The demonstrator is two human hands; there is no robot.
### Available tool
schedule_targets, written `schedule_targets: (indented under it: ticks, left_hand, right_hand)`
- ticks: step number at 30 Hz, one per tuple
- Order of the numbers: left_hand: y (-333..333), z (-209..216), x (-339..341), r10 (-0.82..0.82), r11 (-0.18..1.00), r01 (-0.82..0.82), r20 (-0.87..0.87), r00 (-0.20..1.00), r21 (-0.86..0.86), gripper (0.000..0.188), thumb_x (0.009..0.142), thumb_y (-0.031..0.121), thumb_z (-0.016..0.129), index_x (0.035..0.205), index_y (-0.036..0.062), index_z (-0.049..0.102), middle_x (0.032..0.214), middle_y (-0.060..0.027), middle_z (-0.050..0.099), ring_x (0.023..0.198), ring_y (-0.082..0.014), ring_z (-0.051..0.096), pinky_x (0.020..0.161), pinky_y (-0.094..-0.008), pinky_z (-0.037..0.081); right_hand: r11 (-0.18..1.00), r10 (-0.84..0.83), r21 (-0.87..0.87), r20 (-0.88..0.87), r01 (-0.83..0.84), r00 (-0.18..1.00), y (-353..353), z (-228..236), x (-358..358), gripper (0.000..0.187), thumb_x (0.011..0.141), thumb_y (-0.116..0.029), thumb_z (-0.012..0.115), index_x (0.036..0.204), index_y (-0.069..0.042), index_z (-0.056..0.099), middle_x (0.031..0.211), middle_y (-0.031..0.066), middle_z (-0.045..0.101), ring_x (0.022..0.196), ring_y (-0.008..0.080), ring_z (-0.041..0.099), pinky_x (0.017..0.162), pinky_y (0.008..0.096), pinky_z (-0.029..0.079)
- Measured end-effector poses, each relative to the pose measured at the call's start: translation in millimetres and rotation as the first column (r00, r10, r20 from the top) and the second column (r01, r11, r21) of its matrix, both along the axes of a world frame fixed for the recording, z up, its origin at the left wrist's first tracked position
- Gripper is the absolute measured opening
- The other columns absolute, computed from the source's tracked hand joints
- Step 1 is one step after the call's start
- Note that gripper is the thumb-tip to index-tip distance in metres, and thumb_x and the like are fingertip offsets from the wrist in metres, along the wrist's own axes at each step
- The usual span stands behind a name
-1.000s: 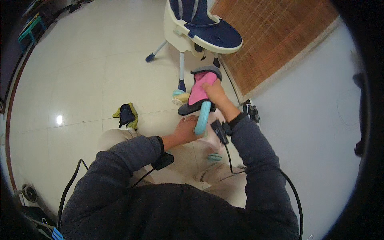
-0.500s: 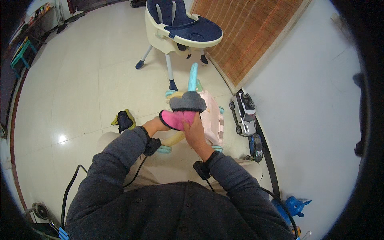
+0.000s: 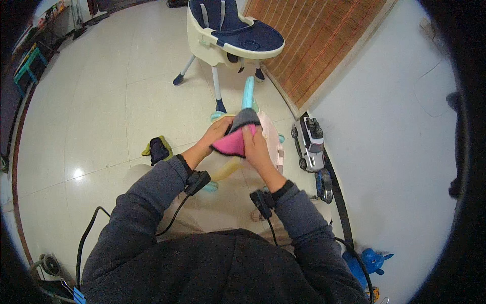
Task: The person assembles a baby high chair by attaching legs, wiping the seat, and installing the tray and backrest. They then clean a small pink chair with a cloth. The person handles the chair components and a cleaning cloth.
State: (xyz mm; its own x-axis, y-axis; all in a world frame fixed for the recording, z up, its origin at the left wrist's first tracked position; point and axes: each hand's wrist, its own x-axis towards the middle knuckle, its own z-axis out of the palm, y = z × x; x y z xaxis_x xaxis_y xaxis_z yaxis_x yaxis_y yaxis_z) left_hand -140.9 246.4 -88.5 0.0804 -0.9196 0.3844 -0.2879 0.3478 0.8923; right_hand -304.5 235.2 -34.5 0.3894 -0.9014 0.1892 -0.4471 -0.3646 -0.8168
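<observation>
A two-sided cleaning cloth [image 3: 234, 144], pink on one face and grey on the other with a dark border, is folded between my hands. My right hand [image 3: 257, 148] grips its right side, thumb on the pink face. At the cloth's upper left edge, my left hand [image 3: 216, 134] is closed on it, with its fingertips partly hidden. Just beyond and beneath stands a pale pink wheeled children's ride-on toy [image 3: 268, 130] with a turquoise upright bar [image 3: 248, 92]. My hands and the cloth cover part of it.
On the floor to the left lies a crumpled dark and yellow-green cloth [image 3: 159, 150]. A navy and cream high chair [image 3: 202, 43] stands ahead. Toy cars [image 3: 310, 147] line the right wall, near a woven blind [image 3: 314, 45]. A blue animal toy [image 3: 372, 261] sits lower right.
The cloth has been turned and refolded, showing less grey on top. My left hand has moved up and forward along its edge; my right hand has shifted slightly up and to the right.
</observation>
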Motion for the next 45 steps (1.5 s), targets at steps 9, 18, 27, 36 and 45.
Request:
schedule_targets:
  ticks: [9, 18, 27, 36, 45]
  left_hand:
    - [1, 21, 17, 0.142, 0.989, -0.143, 0.028, 0.989, 0.028, 0.042, 0.089, 0.023, 0.052, 0.126, 0.0030, 0.049, 0.116, -0.0153, 0.058, 0.107, -0.0239, 0.055, 0.093, -0.0315, 0.041]
    - [5, 43, 8, 0.104, 0.950, 0.055, -0.477, 0.873, 0.308, 0.044, 0.098, 0.036, 0.036, 0.121, 0.0045, 0.057, 0.107, -0.0049, 0.059, 0.093, -0.0148, 0.053, 0.083, -0.0265, 0.041]
    - [2, 37, 14, 0.217, 0.976, -0.205, -0.308, 0.926, 0.071, 0.043, 0.098, 0.033, 0.036, 0.122, 0.0014, 0.054, 0.119, -0.0108, 0.055, 0.110, -0.0207, 0.051, 0.096, -0.0307, 0.036]
    - [26, -17, -22, 0.041, 0.870, 0.212, -0.492, 0.870, 0.446, 0.046, 0.074, 0.008, 0.058, 0.119, 0.0043, 0.048, 0.100, -0.0070, 0.054, 0.090, -0.0173, 0.050, 0.078, -0.0310, 0.042]
    - [31, -5, -23, 0.190, 0.963, -0.053, -0.527, 0.829, 0.264, 0.019, 0.085, 0.018, 0.058, 0.098, 0.0036, 0.052, 0.090, -0.0064, 0.054, 0.081, -0.0130, 0.051, 0.073, -0.0282, 0.044]
  right_hand:
    - [1.000, 0.017, -0.004, 0.223, -0.016, 0.975, -9, -23, 22, 0.047, 0.094, -0.031, 0.047, 0.117, 0.009, 0.037, 0.099, 0.0308, 0.057, 0.095, 0.0434, 0.057, 0.083, 0.0427, 0.044]
    - [0.990, 0.023, -0.143, 0.025, -0.019, 0.999, 11, -11, 19, 0.047, 0.093, -0.026, 0.047, 0.121, 0.010, 0.034, 0.097, 0.0370, 0.056, 0.094, 0.0510, 0.055, 0.083, 0.0476, 0.045]
    - [0.996, 0.015, 0.088, -0.326, 0.014, 0.945, -50, 19, 41, 0.073, 0.088, -0.055, 0.033, 0.091, 0.013, 0.060, 0.096, 0.0372, 0.057, 0.093, 0.0495, 0.057, 0.084, 0.0503, 0.045]
    - [0.869, 0.191, 0.491, -0.220, -0.061, 0.957, -78, 36, 31, 0.080, 0.088, -0.060, 0.037, 0.119, 0.012, 0.050, 0.112, 0.0219, 0.059, 0.097, 0.0285, 0.059, 0.085, 0.0349, 0.045]
    - [0.957, 0.198, 0.281, -0.456, -0.070, 0.867, -128, 59, 70, 0.074, 0.083, -0.055, 0.049, 0.123, 0.007, 0.050, 0.116, 0.0213, 0.057, 0.099, 0.0293, 0.059, 0.081, 0.0384, 0.047]
